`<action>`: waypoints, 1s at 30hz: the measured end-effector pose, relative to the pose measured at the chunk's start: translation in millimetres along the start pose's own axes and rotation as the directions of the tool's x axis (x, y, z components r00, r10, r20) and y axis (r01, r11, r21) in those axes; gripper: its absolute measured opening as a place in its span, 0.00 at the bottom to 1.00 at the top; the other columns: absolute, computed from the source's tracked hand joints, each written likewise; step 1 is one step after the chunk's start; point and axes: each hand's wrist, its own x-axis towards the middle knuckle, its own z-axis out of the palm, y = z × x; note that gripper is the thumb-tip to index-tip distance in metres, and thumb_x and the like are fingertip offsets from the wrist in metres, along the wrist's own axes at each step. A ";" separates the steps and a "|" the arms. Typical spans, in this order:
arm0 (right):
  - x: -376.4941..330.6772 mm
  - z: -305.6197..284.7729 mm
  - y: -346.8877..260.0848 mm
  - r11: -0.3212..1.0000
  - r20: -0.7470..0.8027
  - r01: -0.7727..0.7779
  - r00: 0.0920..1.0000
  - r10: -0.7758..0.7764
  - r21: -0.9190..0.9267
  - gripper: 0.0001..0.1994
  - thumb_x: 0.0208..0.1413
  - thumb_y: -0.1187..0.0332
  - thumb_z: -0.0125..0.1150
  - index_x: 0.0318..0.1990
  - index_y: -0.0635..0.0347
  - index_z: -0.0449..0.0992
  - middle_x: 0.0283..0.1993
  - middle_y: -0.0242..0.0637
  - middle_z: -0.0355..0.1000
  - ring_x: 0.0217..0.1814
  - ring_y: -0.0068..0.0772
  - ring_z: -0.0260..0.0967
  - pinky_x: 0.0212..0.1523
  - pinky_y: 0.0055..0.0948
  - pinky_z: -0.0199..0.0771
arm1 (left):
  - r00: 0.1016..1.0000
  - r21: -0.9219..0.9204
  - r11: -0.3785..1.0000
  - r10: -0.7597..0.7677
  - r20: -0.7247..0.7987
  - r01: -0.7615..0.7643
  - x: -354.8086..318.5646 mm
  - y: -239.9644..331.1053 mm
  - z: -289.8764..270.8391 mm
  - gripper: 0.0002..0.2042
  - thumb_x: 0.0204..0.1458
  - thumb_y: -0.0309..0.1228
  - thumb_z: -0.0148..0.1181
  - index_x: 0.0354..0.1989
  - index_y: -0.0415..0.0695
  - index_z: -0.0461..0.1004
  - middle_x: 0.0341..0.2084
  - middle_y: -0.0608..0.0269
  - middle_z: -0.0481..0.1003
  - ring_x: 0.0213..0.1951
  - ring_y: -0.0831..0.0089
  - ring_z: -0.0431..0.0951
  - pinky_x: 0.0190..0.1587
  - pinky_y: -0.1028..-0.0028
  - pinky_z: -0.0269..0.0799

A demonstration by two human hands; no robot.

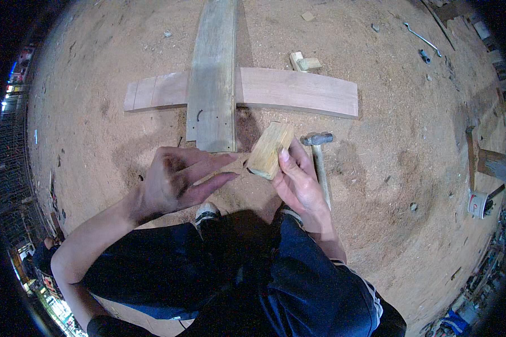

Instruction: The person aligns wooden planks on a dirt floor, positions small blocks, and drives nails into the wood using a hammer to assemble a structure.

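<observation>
1. Gripping a pale wooden block [270,147] in the head view, your right hand [301,182] closes thumb and fingers around its right side, tilting it above the ground [388,236], between your left hand [174,180] and the hammer [320,163].
2. Your left hand spreads thumb and fingers apart, tips pointing at the block and just short of it; you cannot tell whether anything thin sits between them.
3. Ahead of you, a long grey plank [212,84] lies across a pinkish curved board [298,92], its near end close to your left fingertips.
4. Your hammer lies just beyond your right hand; wood offcuts [305,62] lie beside the board's far edge.
</observation>
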 end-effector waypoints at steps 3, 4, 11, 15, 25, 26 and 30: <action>-2.4 14.1 -1.3 1.000 -0.035 -0.011 0.999 0.010 -0.021 0.25 0.71 0.70 0.50 0.72 0.61 0.53 0.65 0.41 0.65 0.67 0.36 0.66 0.68 0.41 0.68 | 1.000 0.048 0.999 0.027 -0.006 -0.027 5.5 8.5 -5.3 0.18 0.42 0.27 0.77 0.44 0.44 0.81 0.39 0.66 0.83 0.22 0.75 0.77 0.22 0.74 0.69; -3.0 16.9 0.2 0.999 -0.058 -0.016 0.998 0.014 -0.034 0.25 0.71 0.70 0.50 0.72 0.60 0.53 0.65 0.41 0.65 0.67 0.36 0.66 0.67 0.42 0.69 | 1.000 0.039 0.999 0.009 0.009 -0.009 7.6 10.5 -6.9 0.18 0.43 0.28 0.77 0.45 0.44 0.82 0.35 0.66 0.82 0.23 0.74 0.79 0.23 0.73 0.73; -2.1 13.4 7.7 0.997 -0.034 -0.065 0.997 0.063 -0.048 0.24 0.70 0.67 0.52 0.70 0.58 0.56 0.62 0.40 0.68 0.65 0.36 0.68 0.63 0.40 0.73 | 0.996 0.001 0.998 -0.060 0.068 0.060 -0.6 8.2 -7.6 0.15 0.45 0.26 0.74 0.44 0.43 0.82 0.24 0.69 0.80 0.24 0.74 0.81 0.25 0.72 0.77; -1.3 2.7 8.8 0.986 -0.062 -0.113 0.992 0.106 -0.124 0.26 0.70 0.65 0.55 0.71 0.58 0.55 0.62 0.40 0.68 0.64 0.36 0.69 0.59 0.39 0.77 | 0.997 -0.083 0.995 -0.057 0.058 0.062 4.3 5.1 -7.8 0.13 0.48 0.24 0.71 0.43 0.43 0.82 0.23 0.66 0.79 0.24 0.73 0.80 0.27 0.72 0.77; -19.8 17.9 -7.1 0.676 -0.021 0.004 0.999 -0.028 -0.737 0.27 0.58 0.71 0.68 0.64 0.68 0.70 0.47 0.42 0.78 0.41 0.27 0.79 0.44 0.26 0.80 | 0.664 -0.454 0.509 -0.685 0.301 0.731 -15.3 -14.9 18.2 0.10 0.63 0.30 0.59 0.46 0.38 0.81 0.23 0.65 0.77 0.25 0.84 0.68 0.27 0.77 0.65; -21.0 21.0 -4.7 0.674 -0.032 0.019 0.997 -0.063 -0.739 0.27 0.56 0.72 0.70 0.63 0.68 0.71 0.43 0.40 0.79 0.41 0.25 0.78 0.43 0.25 0.79 | 0.712 -0.445 0.575 -0.656 0.251 0.687 -20.8 -15.9 24.2 0.11 0.63 0.32 0.60 0.48 0.38 0.81 0.22 0.65 0.77 0.24 0.84 0.67 0.26 0.76 0.64; -16.4 26.6 -6.8 0.267 0.056 0.133 0.959 -0.279 -0.954 0.13 0.55 0.76 0.69 0.48 0.68 0.82 0.34 0.36 0.79 0.35 0.17 0.74 0.37 0.20 0.73 | 0.688 -0.348 0.594 -0.627 0.365 0.726 -15.3 -10.5 9.3 0.17 0.60 0.37 0.64 0.52 0.39 0.79 0.19 0.63 0.74 0.21 0.81 0.67 0.25 0.72 0.65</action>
